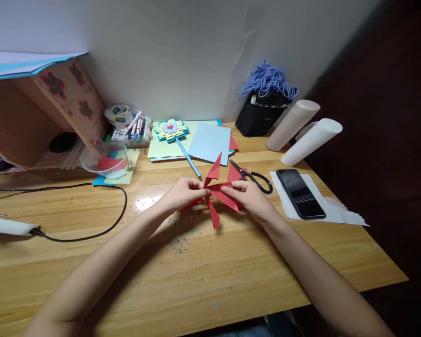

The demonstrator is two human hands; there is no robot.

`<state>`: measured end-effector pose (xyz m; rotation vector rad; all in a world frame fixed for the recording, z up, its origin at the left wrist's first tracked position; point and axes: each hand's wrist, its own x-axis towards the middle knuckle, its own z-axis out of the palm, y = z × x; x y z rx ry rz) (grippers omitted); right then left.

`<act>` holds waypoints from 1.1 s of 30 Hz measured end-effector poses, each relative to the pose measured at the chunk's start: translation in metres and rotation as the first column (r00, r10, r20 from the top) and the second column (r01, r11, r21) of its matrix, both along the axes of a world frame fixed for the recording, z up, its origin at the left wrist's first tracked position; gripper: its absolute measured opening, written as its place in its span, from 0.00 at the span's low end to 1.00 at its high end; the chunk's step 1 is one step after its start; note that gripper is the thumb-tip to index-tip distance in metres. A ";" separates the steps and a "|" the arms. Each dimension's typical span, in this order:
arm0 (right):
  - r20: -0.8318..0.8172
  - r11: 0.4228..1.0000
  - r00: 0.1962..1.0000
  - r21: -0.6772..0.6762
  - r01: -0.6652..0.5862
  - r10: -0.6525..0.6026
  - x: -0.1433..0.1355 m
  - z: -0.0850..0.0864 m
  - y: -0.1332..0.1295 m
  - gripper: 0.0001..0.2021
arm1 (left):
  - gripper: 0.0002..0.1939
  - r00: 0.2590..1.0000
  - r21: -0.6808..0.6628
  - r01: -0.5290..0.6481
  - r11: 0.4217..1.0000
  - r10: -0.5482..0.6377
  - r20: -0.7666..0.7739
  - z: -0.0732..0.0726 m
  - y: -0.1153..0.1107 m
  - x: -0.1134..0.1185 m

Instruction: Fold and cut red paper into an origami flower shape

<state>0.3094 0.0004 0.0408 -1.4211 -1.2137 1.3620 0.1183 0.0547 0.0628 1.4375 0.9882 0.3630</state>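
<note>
A cut and folded piece of red paper (224,195) with several pointed petals is held between both hands over the wooden table. My left hand (187,193) pinches it near its centre, thumb on top. With thumb and fingers, my right hand (247,196) grips the petal that points right. One petal sticks up, another hangs down toward the table, and a further one is partly hidden behind my left hand. Just beyond my right hand lie black-handled scissors (254,178), partly over another red paper piece (235,174).
A paper flower (171,129) on a blue stem lies over coloured sheets (210,140). Markers (136,126) and a clear bowl (107,161) sit left, near a black cable (125,206). On the right are a phone (300,194), two white cylinders (312,140) and a black holder (261,114).
</note>
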 end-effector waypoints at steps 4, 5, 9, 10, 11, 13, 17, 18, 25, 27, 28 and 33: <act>0.038 1.000 0.999 0.025 0.017 -0.018 -0.003 0.000 -0.001 0.14 | 0.09 1.000 0.016 -0.006 1.000 0.006 -0.022 -0.003 0.001 -0.001; 0.035 0.999 0.999 0.035 0.014 -0.015 -0.003 0.000 -0.001 0.14 | 0.09 1.000 0.024 -0.016 1.000 0.016 -0.014 -0.004 0.002 -0.001; -0.005 0.997 1.000 0.078 0.001 -0.001 -0.004 0.001 -0.002 0.12 | 0.07 0.995 -0.032 -0.079 0.996 0.081 0.066 -0.008 0.003 0.000; -0.005 0.995 1.000 0.096 -0.004 0.005 -0.005 0.002 -0.003 0.11 | 0.06 0.992 -0.062 -0.088 0.994 0.093 0.080 -0.008 0.004 0.000; 0.003 0.993 1.000 0.120 -0.011 0.011 -0.006 0.004 -0.004 0.11 | 0.06 0.991 -0.092 -0.093 0.991 0.101 0.091 -0.008 0.004 -0.001; 0.045 0.983 0.999 0.182 -0.031 0.023 -0.006 0.008 -0.005 0.11 | 0.06 0.987 -0.149 -0.081 0.986 0.100 0.125 -0.008 0.004 -0.002; 0.123 0.957 0.991 0.278 -0.087 0.055 -0.006 0.011 -0.007 0.11 | 0.07 0.971 -0.232 -0.007 0.973 0.063 0.232 -0.012 0.006 -0.007; 0.138 0.950 0.989 0.297 -0.101 0.062 -0.005 0.010 -0.008 0.12 | 0.08 0.967 -0.246 0.011 0.969 0.052 0.249 -0.012 0.007 -0.008; 0.414 0.854 0.909 0.488 -0.182 -0.042 -0.003 0.006 -0.013 0.15 | 0.08 0.956 -0.317 0.026 0.948 0.069 0.285 -0.013 0.008 -0.009; 0.465 0.790 0.880 0.574 -0.215 -0.098 -0.003 0.004 -0.013 0.15 | 0.08 0.954 -0.332 0.015 0.943 0.086 0.286 -0.014 0.008 -0.008; 0.480 0.752 0.869 0.615 -0.237 -0.120 -0.004 0.003 -0.013 0.16 | 0.08 0.954 -0.338 0.007 0.941 0.095 0.285 -0.014 0.008 -0.008; 0.568 0.593 0.807 0.710 -0.379 -0.165 -0.003 -0.001 -0.011 0.17 | 0.10 0.949 -0.327 -0.020 0.945 0.122 0.292 -0.014 0.007 -0.005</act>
